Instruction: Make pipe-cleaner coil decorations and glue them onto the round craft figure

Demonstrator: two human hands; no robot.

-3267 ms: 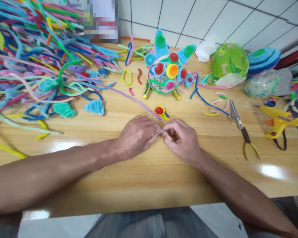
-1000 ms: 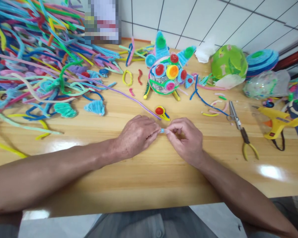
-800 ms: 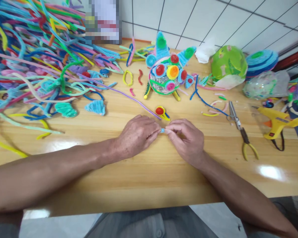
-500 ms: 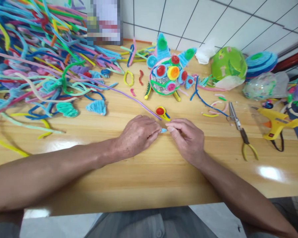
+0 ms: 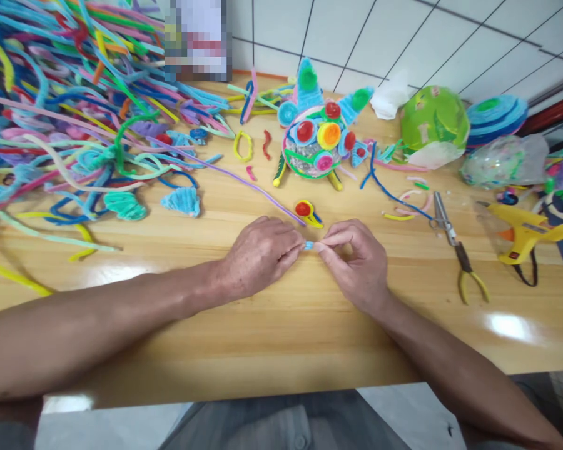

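Between my two hands is a short light-blue piece of pipe cleaner (image 5: 309,245). My left hand (image 5: 264,255) pinches its left end, the fingers hiding most of that side. The thumb and forefinger of my right hand (image 5: 354,259) close on its right end. Just beyond my fingertips lies a small coil of pipe cleaner (image 5: 303,209), red in the middle with yellow around it and a blue tail. A long purple pipe cleaner (image 5: 263,190) stretches over the table to near my left fingers. Farther back stands a colourful pipe-cleaner figure (image 5: 316,140) with pointed blue-and-green ears.
A large heap of pipe cleaners (image 5: 75,112) covers the table's left side. To the right lie scissors (image 5: 445,219), yellow-handled pliers (image 5: 466,275) and a yellow glue gun (image 5: 525,231). A green round form (image 5: 434,122) sits near the tiled wall (image 5: 356,37).
My right fingertips have shifted slightly and now pinch the right end of the light-blue piece. My left hand stays nearly where it was.
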